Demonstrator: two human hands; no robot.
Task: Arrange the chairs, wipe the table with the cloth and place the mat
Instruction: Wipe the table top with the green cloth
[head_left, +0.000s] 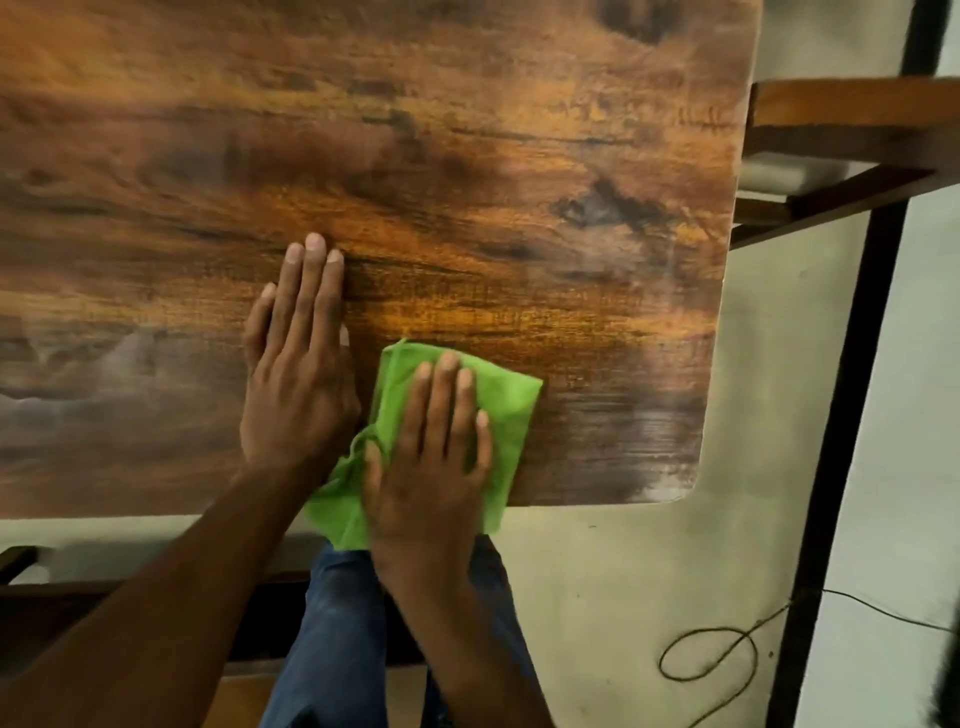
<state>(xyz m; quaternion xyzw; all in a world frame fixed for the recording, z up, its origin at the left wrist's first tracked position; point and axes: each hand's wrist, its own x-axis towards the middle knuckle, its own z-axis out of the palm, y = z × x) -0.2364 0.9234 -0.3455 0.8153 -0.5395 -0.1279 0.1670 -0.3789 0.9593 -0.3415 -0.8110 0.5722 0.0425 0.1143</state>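
Head view: wiping is under way. Cloth (511, 410) is pressed flat under the spread right hand (431, 467) at the counter's (467, 156) near edge, toward its right corner; left hand (298, 364) lies flat beside it. A sweep across the unwiped surface seems called for next.

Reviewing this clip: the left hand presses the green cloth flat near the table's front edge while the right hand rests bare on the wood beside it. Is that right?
Not quite: the hands are swapped. In the head view the right hand presses the green cloth flat near the front edge of the table, and the left hand rests bare on the wood beside it.
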